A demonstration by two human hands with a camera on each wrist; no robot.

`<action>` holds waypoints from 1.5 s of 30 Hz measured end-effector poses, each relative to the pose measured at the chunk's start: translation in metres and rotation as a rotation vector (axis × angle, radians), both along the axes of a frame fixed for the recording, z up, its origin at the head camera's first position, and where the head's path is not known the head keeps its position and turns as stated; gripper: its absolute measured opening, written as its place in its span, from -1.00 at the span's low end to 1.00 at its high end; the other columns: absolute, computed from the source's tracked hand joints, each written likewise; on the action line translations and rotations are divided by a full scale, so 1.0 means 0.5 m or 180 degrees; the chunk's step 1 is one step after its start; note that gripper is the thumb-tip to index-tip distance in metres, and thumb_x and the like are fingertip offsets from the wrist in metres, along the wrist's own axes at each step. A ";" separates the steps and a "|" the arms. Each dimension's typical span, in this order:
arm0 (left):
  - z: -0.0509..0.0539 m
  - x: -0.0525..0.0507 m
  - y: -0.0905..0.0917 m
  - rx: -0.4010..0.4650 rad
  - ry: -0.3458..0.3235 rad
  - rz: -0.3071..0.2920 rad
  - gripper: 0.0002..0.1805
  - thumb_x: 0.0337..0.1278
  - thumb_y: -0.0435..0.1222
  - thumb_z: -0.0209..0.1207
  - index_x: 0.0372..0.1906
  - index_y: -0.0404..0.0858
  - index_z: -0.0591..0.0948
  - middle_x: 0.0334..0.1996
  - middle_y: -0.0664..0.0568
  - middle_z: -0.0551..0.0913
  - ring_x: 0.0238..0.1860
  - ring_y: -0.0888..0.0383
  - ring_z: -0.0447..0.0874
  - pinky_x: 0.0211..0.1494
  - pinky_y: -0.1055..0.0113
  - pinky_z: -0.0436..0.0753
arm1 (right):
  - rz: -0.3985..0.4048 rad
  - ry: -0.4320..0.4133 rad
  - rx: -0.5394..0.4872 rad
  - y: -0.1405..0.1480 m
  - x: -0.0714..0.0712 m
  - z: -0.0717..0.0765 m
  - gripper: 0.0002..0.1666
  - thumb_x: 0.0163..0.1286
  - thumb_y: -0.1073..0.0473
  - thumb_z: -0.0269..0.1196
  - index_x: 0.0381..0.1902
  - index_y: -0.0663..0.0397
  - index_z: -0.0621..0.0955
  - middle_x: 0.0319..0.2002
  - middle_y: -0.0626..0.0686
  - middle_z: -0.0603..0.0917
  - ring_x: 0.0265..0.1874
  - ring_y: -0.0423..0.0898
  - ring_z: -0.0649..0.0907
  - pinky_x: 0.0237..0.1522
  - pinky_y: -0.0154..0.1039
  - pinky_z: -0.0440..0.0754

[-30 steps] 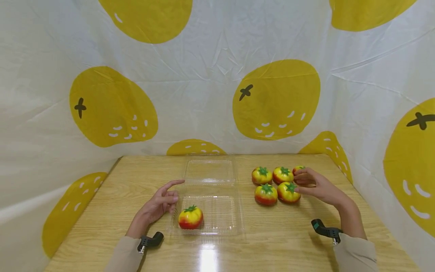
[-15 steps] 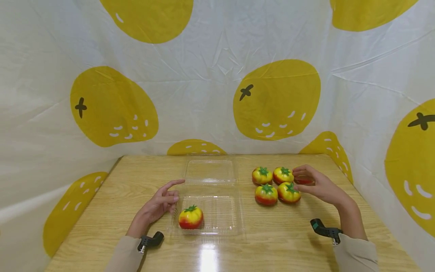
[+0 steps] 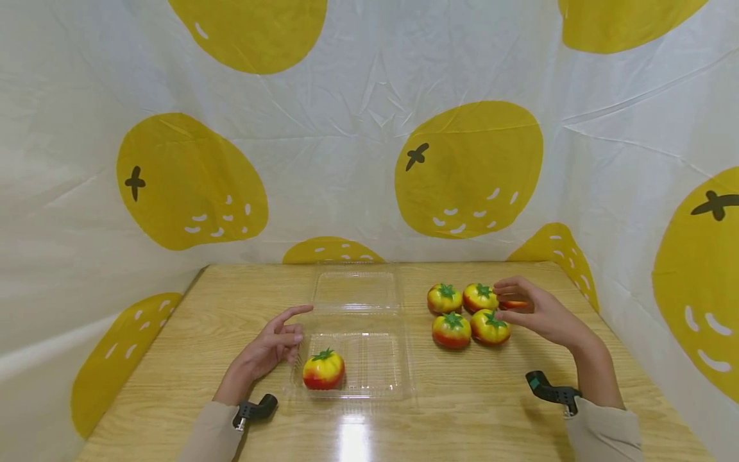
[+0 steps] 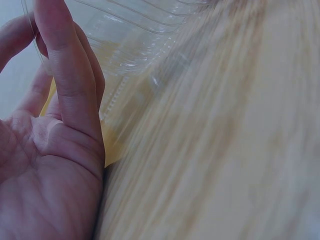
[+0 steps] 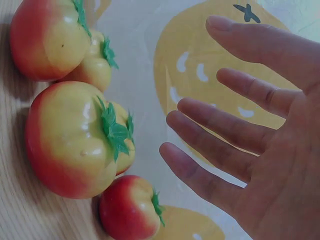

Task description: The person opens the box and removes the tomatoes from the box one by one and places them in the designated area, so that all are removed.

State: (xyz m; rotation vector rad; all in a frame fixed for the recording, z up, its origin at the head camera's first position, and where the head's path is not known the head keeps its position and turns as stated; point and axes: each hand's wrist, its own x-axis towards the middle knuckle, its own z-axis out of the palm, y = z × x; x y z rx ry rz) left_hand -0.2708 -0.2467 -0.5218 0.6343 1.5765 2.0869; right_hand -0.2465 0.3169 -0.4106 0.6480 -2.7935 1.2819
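Several red-and-yellow toy tomatoes with green leaf tops stand grouped on the table's right side, among them a front one (image 3: 491,328). My right hand (image 3: 534,316) hovers at their right side, fingers spread and holding nothing. It partly hides the back right tomato (image 3: 516,305); the right wrist view shows a gap between the fingertips (image 5: 170,150) and the tomatoes (image 5: 75,142). A clear plastic clamshell box (image 3: 375,388) lies with its lid folded back. One tomato (image 3: 324,369) sits in its front left corner. My left hand (image 3: 271,343) rests at the box's left rim, index finger extended.
The wooden table (image 3: 462,417) carries the box left of centre. A white curtain (image 3: 335,186) printed with yellow fruit stands behind the table and along both sides. The lid (image 3: 356,289) lies flat toward the back edge.
My right hand has shifted slightly left and back, covering more of the back right tomato. The left hand, the box and the tomatoes stay where they were.
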 end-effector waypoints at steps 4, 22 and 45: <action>0.001 0.000 -0.002 -0.0022 -0.0017 0.0023 -0.31 0.46 -0.55 -0.06 0.60 -0.16 0.19 -0.42 0.19 0.58 -0.54 0.30 0.62 -0.42 0.47 0.70 | 0.0051 0.0034 -0.0050 -0.007 0.000 0.006 -0.36 0.45 0.12 0.35 0.35 0.27 0.41 0.33 0.36 0.53 0.10 -0.60 0.49 0.02 -0.46 0.64; 0.004 0.000 -0.001 0.0033 -0.0002 -0.0026 -0.30 0.44 -0.55 -0.04 0.61 -0.18 0.17 -0.39 0.17 0.60 -0.52 0.30 0.65 -0.40 0.45 0.72 | 0.0258 0.0145 -0.0204 -0.044 0.009 0.023 -0.44 0.45 0.22 0.33 0.31 0.26 0.44 0.28 0.34 0.57 0.13 -0.45 0.58 0.06 -0.44 0.66; 0.002 -0.001 -0.001 0.0033 -0.0029 -0.0018 -0.30 0.44 -0.56 -0.04 0.60 -0.17 0.17 -0.41 0.17 0.62 -0.54 0.31 0.62 -0.40 0.45 0.72 | 0.0363 0.0222 -0.0316 -0.094 0.006 0.016 -0.48 0.46 0.21 0.33 0.30 0.17 0.47 0.25 0.22 0.59 0.14 -0.36 0.62 0.13 -0.29 0.69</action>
